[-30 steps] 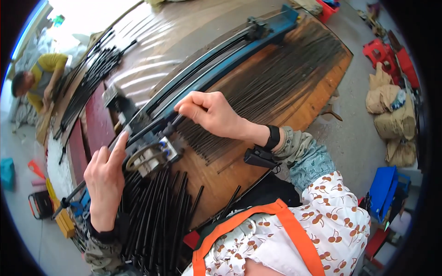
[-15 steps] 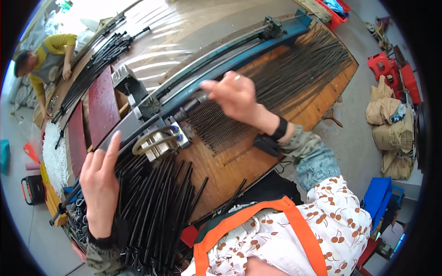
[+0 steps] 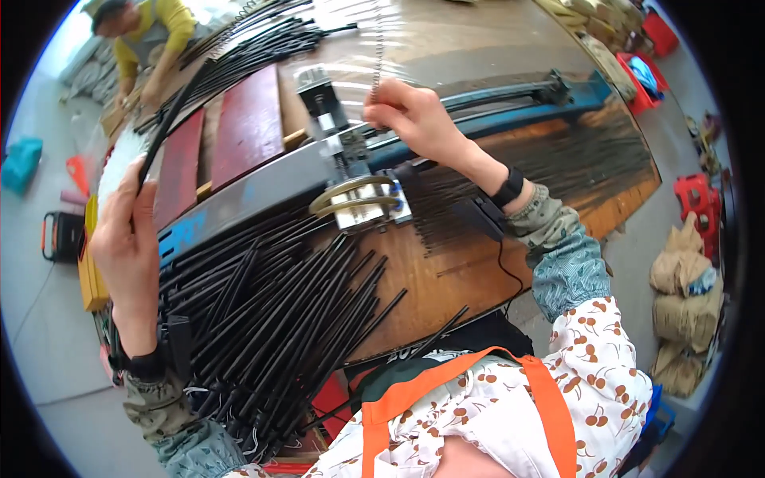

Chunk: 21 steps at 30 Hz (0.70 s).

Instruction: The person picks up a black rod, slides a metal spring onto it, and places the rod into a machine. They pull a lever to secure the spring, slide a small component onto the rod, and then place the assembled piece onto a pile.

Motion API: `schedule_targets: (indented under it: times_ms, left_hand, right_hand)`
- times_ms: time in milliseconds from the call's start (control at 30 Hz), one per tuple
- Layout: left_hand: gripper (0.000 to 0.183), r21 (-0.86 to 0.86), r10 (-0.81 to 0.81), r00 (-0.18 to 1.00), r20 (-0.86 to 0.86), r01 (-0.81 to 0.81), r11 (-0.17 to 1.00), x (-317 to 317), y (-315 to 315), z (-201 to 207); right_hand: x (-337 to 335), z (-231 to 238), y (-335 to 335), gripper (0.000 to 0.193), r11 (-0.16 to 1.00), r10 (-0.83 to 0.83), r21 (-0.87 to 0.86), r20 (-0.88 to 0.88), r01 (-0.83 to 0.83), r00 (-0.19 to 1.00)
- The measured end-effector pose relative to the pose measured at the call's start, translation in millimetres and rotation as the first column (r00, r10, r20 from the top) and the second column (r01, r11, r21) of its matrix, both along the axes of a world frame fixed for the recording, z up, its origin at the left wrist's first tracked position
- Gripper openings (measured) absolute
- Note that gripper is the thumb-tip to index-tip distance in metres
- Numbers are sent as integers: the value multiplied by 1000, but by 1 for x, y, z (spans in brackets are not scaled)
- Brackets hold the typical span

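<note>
My left hand is closed around a long black rod, which slants up and away past the red boards. A thin coil shows just beyond the rod's far tip; whether they join is unclear. Over the metal rail, my right hand pinches a slender coil spring that rises from the fingertips to the top edge. Between the hands sits a bench machine with a metal clamp block and a curved hose. Many black rods lie heaped on its near side.
Dark springs and wires cover the wooden table's right part. Red boards lie beyond the machine's blue rail. At the far left another person bends over the table. Brown paper sacks stand on the floor at right.
My left hand has gone from an extended finger beside the machine to gripping a raised black rod. My right hand now holds a spring upright. The view has shifted.
</note>
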State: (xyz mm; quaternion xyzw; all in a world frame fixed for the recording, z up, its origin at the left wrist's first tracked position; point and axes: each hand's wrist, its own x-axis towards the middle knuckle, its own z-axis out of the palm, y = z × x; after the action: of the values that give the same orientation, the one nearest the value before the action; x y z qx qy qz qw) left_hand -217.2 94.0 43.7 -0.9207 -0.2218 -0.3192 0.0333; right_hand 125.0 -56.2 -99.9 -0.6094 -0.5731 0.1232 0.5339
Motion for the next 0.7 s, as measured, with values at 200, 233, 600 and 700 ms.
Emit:
schedule_targets:
  times_ms: [200,233,600,700]
  left_hand:
    - [30,-73,103,995,0,-103,992,-65,2,-23]
    - [30,-79,154,988,-27,-156,985,-74,1,-27]
    - [29,-141,132,991,35,-125,982,-80,17,-57]
    - [29,-203,166,986,-5,-163,965,-76,16,-59]
  right_hand:
    - [-29,13,55,8,986,162,16,90,-164,983]
    - [-30,14,55,8,981,187,48,38,-189,982]
    - [-39,19,76,10,970,244,-26,208,-244,947]
    - [-22,19,69,9,963,252,61,146,-263,957]
